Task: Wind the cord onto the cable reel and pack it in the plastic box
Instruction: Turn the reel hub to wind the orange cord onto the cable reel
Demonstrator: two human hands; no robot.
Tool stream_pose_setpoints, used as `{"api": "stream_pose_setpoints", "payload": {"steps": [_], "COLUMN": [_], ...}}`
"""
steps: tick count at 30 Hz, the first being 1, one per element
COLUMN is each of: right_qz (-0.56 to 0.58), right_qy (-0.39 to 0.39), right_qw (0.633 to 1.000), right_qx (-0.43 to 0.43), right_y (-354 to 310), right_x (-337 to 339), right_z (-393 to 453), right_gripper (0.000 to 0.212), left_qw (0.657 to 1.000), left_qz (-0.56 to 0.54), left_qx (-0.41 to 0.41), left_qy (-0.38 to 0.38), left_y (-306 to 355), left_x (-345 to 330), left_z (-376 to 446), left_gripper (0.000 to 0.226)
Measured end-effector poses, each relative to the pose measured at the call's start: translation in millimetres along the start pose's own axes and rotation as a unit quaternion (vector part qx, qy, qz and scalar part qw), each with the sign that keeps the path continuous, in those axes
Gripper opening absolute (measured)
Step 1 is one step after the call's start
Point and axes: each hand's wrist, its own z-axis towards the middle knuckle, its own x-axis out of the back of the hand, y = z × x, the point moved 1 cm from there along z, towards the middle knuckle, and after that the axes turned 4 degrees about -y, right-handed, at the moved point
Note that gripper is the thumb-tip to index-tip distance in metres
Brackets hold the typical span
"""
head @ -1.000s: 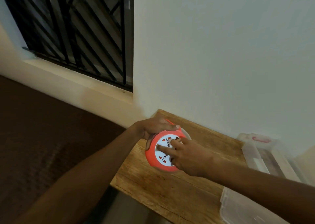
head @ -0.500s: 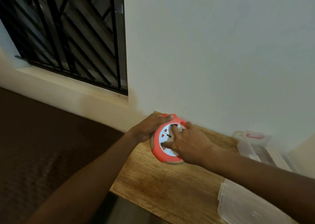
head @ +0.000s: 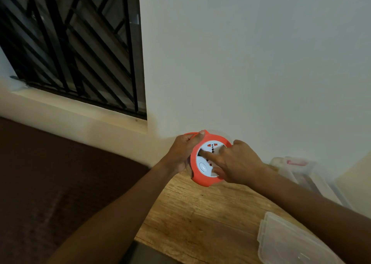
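Observation:
An orange cable reel (head: 197,178) with a white socket face is held tilted above the wooden table (head: 192,219), near the wall. My left hand (head: 183,153) grips its left rim from behind, thumb on the top edge. A thin loop of orange cord (head: 190,133) shows over that hand. My right hand (head: 233,163) lies on the white face, index finger stretched across it to the left. The clear plastic box (head: 309,175) stands at the right by the wall.
A clear plastic lid (head: 285,241) lies on the table's near right part. A barred window is at the upper left. Dark brown floor or bedding lies left of the table. The white wall is right behind the reel.
The white face has turned under my right hand, whose index finger now points left instead of up. The reel has stayed lifted near the wall in my left hand.

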Motion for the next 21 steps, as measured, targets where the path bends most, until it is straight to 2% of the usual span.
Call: {"api": "stream_pose_setpoints", "payload": {"steps": [2, 3, 4, 5, 6, 8, 9, 10, 11, 12, 14, 15, 16, 17, 18, 19, 21], "right_qz": [0.055, 0.132, 0.254, 0.410, 0.553, 0.760, 0.813, 0.833, 0.820, 0.766, 0.525, 0.401, 0.305, 0.229, 0.166, 0.122, 0.077], "right_qy": [0.020, 0.042, 0.071, 0.106, 0.136, 0.140, 0.116, 0.093, 0.089, 0.112, 0.171, 0.188, 0.188, 0.171, 0.145, 0.115, 0.076], "right_qw": [0.995, 0.978, 0.932, 0.842, 0.720, 0.467, 0.391, 0.373, 0.417, 0.513, 0.766, 0.856, 0.914, 0.952, 0.975, 0.986, 0.993], "right_qx": [-0.077, -0.158, -0.250, -0.334, -0.397, -0.430, -0.416, -0.397, -0.382, -0.371, -0.328, -0.268, -0.189, -0.109, -0.040, 0.007, 0.042], "right_y": [-3.6, -5.7, -8.3, -13.2, -19.2, -33.2, -41.1, -47.7, -50.2, -48.0, -36.2, -30.0, -24.3, -19.8, -16.7, -15.3, -14.1], "right_x": [-0.3, 1.9, 1.6, -1.9, -7.2, -14.8, -17.5, -16.6, -15.1, -15.7, -17.6, -18.2, -18.6, -22.8, -23.2, -25.1, -19.1], "right_z": [1.5, 3.2, 5.9, 9.3, 15.1, 22.1, 22.6, 19.3, 14.4, 10.1, 1.4, -0.7, -0.5, 0.4, 1.1, 3.3, 7.0], "right_gripper": [0.067, 0.068, 0.068, 0.065, 0.058, 0.048, 0.051, 0.052, 0.046, 0.038, 0.030, 0.028, 0.025, 0.026, 0.029, 0.034, 0.044], "left_qw": [1.000, 0.999, 0.996, 0.993, 0.990, 0.982, 0.979, 0.979, 0.983, 0.987, 0.991, 0.992, 0.993, 0.994, 0.995, 0.996, 0.998], "left_qz": [-0.012, -0.035, -0.056, -0.063, -0.043, 0.044, 0.079, 0.090, 0.074, 0.054, 0.031, 0.031, 0.035, 0.037, 0.042, 0.047, 0.046], "left_qx": [-0.011, -0.021, -0.037, -0.055, -0.075, -0.106, -0.109, -0.102, -0.090, -0.077, -0.055, -0.047, -0.041, -0.036, -0.035, -0.032, -0.025], "left_qy": [0.017, 0.033, 0.053, 0.078, 0.107, 0.151, 0.156, 0.152, 0.143, 0.133, 0.119, 0.114, 0.106, 0.096, 0.081, 0.064, 0.030], "left_y": [0.1, 0.0, -0.4, -0.9, -2.4, -9.4, -12.6, -15.1, -16.8, -16.6, -13.8, -12.9, -11.0, -8.8, -6.2, -4.1, 1.0], "left_x": [-3.5, -5.5, -8.9, -12.6, -14.9, -14.0, -10.4, -4.9, 1.7, 7.3, 16.4, 20.3, 23.0, 24.6, 24.3, 23.3, 19.9], "left_z": [3.3, 5.4, 8.3, 10.6, 12.6, 14.4, 14.4, 14.6, 14.0, 13.1, 12.9, 14.1, 15.5, 15.8, 16.1, 15.5, 13.0], "left_gripper": [0.036, 0.035, 0.035, 0.036, 0.039, 0.048, 0.051, 0.050, 0.046, 0.043, 0.041, 0.040, 0.040, 0.041, 0.042, 0.042, 0.039]}}
